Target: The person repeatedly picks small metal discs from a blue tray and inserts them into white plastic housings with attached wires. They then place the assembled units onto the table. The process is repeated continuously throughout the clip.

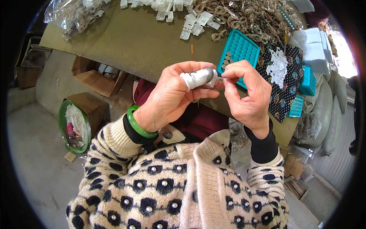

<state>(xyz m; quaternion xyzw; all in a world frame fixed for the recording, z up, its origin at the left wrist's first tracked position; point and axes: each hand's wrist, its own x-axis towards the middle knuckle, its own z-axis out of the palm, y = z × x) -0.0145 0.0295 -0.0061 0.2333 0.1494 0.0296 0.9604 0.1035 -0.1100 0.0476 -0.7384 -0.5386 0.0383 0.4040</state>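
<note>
My left hand point(164, 89), a green bangle point(138, 124) on its wrist, is closed in a pinch above the table's near edge. What looks like a white wrap point(189, 81) with a dark grey tip covers its thumb. At that tip sits a small white piece point(214, 77), partly hidden by the fingers. My right hand point(248, 91) meets it from the right, thumb and forefinger pinched on a thin end by the white piece; exactly what they grip is too small to tell. Just behind the hands lies a teal tray point(242, 47) with small round metal pieces point(227, 59) in it.
Clear plastic housings point(196, 24) and bundled brown cords point(251, 19) cover the table's far side. White small pieces point(277, 66) lie on a patterned dark cloth point(284, 93) at right. Left below stand an open carton point(97, 82) and a green basin point(63, 114). Sacks point(324, 110) stand far right.
</note>
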